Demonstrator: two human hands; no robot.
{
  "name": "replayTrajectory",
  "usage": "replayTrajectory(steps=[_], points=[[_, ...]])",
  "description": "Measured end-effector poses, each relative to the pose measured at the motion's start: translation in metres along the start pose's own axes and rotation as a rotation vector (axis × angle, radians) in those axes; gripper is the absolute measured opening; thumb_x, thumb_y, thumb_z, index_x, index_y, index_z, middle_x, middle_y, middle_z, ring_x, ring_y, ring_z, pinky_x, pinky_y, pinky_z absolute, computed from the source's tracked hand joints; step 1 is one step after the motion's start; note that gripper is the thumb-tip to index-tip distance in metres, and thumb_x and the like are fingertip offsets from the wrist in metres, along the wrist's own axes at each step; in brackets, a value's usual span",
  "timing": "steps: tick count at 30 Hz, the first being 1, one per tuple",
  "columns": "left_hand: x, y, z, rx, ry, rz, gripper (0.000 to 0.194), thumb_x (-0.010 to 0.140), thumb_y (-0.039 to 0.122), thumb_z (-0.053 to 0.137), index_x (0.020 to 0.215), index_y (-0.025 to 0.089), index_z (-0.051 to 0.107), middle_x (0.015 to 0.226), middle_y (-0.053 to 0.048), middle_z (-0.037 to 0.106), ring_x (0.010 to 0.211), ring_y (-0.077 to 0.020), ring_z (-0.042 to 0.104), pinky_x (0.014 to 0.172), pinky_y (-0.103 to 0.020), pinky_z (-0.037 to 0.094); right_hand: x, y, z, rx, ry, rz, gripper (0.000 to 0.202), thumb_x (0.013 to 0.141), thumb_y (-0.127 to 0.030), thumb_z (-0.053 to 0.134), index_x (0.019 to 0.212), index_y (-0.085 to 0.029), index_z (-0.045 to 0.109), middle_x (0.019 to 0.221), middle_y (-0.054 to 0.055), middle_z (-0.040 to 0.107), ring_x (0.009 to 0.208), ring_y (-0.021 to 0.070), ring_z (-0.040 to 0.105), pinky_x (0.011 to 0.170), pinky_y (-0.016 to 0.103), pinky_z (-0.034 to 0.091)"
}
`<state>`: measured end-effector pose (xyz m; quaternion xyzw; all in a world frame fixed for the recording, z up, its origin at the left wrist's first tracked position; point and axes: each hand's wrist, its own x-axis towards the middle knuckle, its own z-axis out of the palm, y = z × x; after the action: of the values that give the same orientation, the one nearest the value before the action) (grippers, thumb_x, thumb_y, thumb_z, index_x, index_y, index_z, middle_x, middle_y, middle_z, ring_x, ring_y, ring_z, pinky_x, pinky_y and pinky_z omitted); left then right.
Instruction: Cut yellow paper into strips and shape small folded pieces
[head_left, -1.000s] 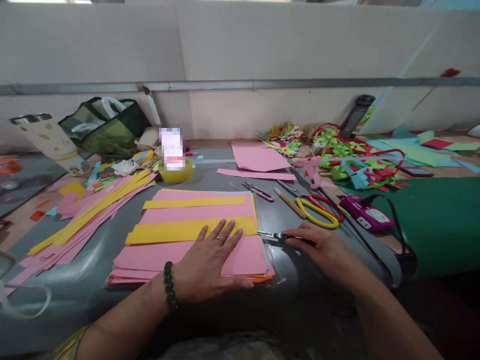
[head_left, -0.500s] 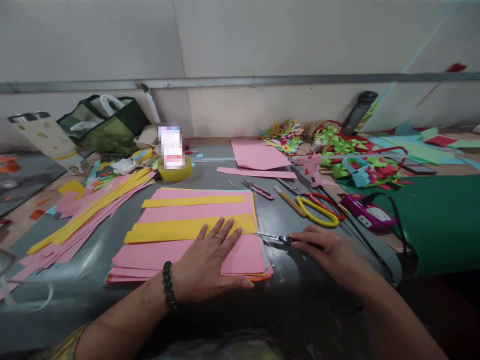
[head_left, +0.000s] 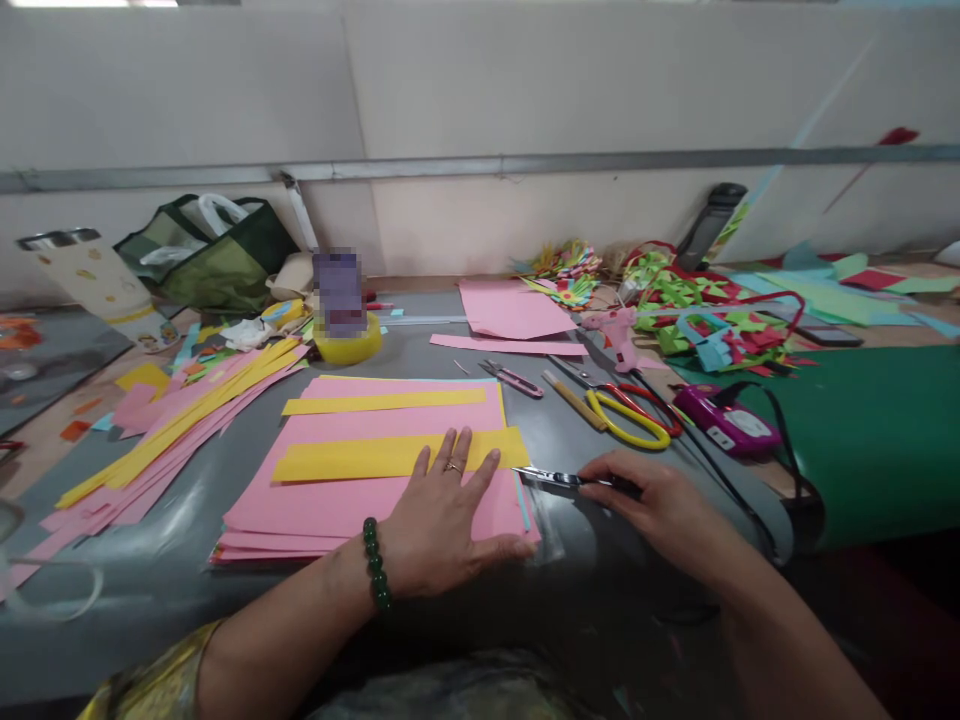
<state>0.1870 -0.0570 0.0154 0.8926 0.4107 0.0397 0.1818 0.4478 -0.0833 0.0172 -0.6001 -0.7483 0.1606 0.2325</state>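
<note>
Head view: a knife (head_left: pixel 553 479) is held in the right hand (head_left: pixel 664 505), its handle pinched between thumb and curled fingers, its blade pointed left at the near edge of a yellow strip (head_left: pixel 337 459), close to the strip's right end (whether paper is touched by the tip cannot be told). That strip is partly covered by the fingers of the left hand (head_left: pixel 439 530), which are laid flat and slightly spread, with nothing gripped. A ring (head_left: pixel 453 467) and a bracelet (head_left: pixel 376 565) of green beads are worn on the same side. The strip is laid across a pink stack (head_left: pixel 300 512), its right end set just past the stack's edge; a narrower strip (head_left: pixel 382 402) is placed farther back on the same stack.

Beyond the knife, snips (head_left: pixel 515 380), a wooden stick (head_left: pixel 574 400) and scissors (head_left: pixel 613 392) with red and yellow grips are spread on the grey table (head_left: pixel 585 560). To their right, a purple box (head_left: pixel 726 420) is seen; behind them, a pink glue gun (head_left: pixel 616 338). At left, a bundle (head_left: pixel 180 425) of yellow and pink strips is fanned out. Farther back, a pixelated phone (head_left: pixel 339 292) is stood at a tape roll (head_left: pixel 349 346), near a green bag (head_left: pixel 247 250). At right, paper scraps (head_left: pixel 675 290) are heaped before a dark bottle (head_left: pixel 711 230).
</note>
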Motion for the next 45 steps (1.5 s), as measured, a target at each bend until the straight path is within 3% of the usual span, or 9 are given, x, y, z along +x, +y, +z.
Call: replayTrajectory(steps=[9, 16, 20, 23, 28, 41, 45], points=[[0.002, 0.0, -0.003, -0.091, 0.004, -0.023, 0.099, 0.071, 0.084, 0.024, 0.147, 0.019, 0.02, 0.153, -0.016, 0.0, 0.138, -0.0339, -0.011, 0.111, -0.057, 0.007, -0.001, 0.003, 0.002, -0.005, 0.03, -0.022, 0.019, 0.081, -0.042, 0.056, 0.081, -0.026, 0.067, 0.081, 0.004, 0.07, 0.075, 0.0225, 0.065, 0.067, 0.033, 0.052], [0.006, 0.004, -0.009, -0.15, 0.008, -0.066, 0.096, 0.074, 0.081, 0.027, 0.148, 0.021, 0.014, 0.153, -0.014, -0.005, 0.137, -0.036, -0.014, 0.111, -0.056, 0.007, 0.017, 0.011, 0.012, 0.023, 0.068, -0.06, 0.023, 0.08, -0.048, 0.055, 0.078, -0.029, 0.068, 0.08, 0.007, 0.071, 0.075, 0.0265, 0.067, 0.066, 0.036, 0.054], [-0.006, -0.009, -0.023, -0.111, 0.009, -0.017, 0.095, 0.075, 0.081, 0.027, 0.148, 0.023, 0.008, 0.153, -0.013, -0.004, 0.138, -0.0351, -0.01, 0.11, -0.058, 0.01, 0.022, 0.008, 0.015, 0.009, 0.081, -0.069, 0.026, 0.08, -0.05, 0.055, 0.079, -0.029, 0.069, 0.083, 0.01, 0.069, 0.076, 0.0268, 0.065, 0.066, 0.037, 0.053], [-0.019, -0.027, -0.028, -0.01, -0.022, 0.019, 0.09, 0.076, 0.08, 0.027, 0.147, 0.025, 0.017, 0.154, -0.011, 0.002, 0.14, -0.0331, -0.005, 0.11, -0.058, 0.009, 0.022, 0.001, 0.017, -0.02, 0.081, -0.063, 0.027, 0.082, -0.049, 0.053, 0.082, -0.026, 0.068, 0.086, 0.009, 0.068, 0.079, 0.0249, 0.064, 0.068, 0.036, 0.052], [-0.026, -0.04, -0.02, 0.034, -0.021, -0.014, 0.09, 0.077, 0.079, 0.027, 0.147, 0.024, 0.017, 0.154, -0.011, 0.004, 0.14, -0.0315, -0.004, 0.112, -0.053, 0.011, 0.021, -0.011, 0.017, -0.035, 0.041, -0.073, 0.025, 0.084, -0.043, 0.053, 0.083, -0.023, 0.067, 0.084, 0.006, 0.065, 0.077, 0.0213, 0.061, 0.069, 0.035, 0.049], [-0.025, -0.038, -0.015, 0.019, -0.01, -0.023, 0.095, 0.074, 0.082, 0.026, 0.147, 0.022, 0.019, 0.154, -0.011, 0.003, 0.139, -0.0337, -0.007, 0.112, -0.052, 0.012, 0.02, -0.022, 0.013, 0.009, -0.053, -0.058, 0.021, 0.085, -0.039, 0.054, 0.083, -0.023, 0.067, 0.083, 0.004, 0.063, 0.078, 0.0191, 0.059, 0.07, 0.032, 0.046], [-0.021, -0.035, -0.011, 0.007, 0.015, -0.039, 0.097, 0.073, 0.082, 0.027, 0.147, 0.021, 0.019, 0.154, -0.013, 0.003, 0.139, -0.0342, -0.007, 0.112, -0.053, 0.012, 0.022, -0.019, 0.013, 0.019, -0.013, -0.057, 0.022, 0.084, -0.04, 0.055, 0.084, -0.022, 0.067, 0.083, 0.005, 0.064, 0.078, 0.02, 0.06, 0.071, 0.033, 0.046]])
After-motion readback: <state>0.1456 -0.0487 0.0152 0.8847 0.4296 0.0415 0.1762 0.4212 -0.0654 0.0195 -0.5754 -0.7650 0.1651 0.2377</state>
